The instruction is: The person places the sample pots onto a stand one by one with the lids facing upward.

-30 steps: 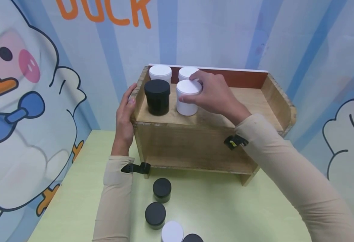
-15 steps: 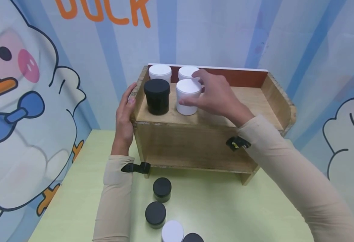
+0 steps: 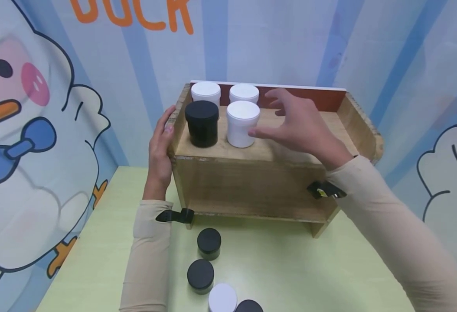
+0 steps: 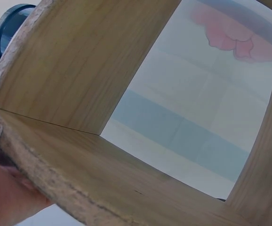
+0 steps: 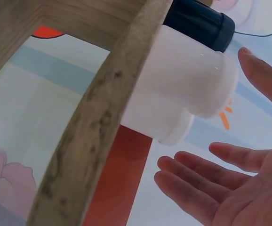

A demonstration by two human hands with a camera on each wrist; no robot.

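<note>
a blue-striped backdrop point(image 3: 271, 47), its orange lettering cropped by the top edge, stands behind a pale green table point(image 3: 291, 264).

head view: i read the right hand point(image 3: 302, 123) as released, thumb and fingers apart. its thumb overlaps the front white jar point(image 3: 242, 125), upright on the wooden shelf point(image 3: 252, 186) beside a black jar point(image 3: 202, 125). two rear white jars point(image 3: 206, 91) are partly hidden. my left hand point(image 3: 160, 149) lies along the left side panel, fingers extended. a white-lidded table jar point(image 3: 222, 298) is cut off below.

left wrist view: the panel's rough edge hides most of the left hand.

right wrist view: a gap separates the right hand, cropped at right, from the front white jar.
</note>
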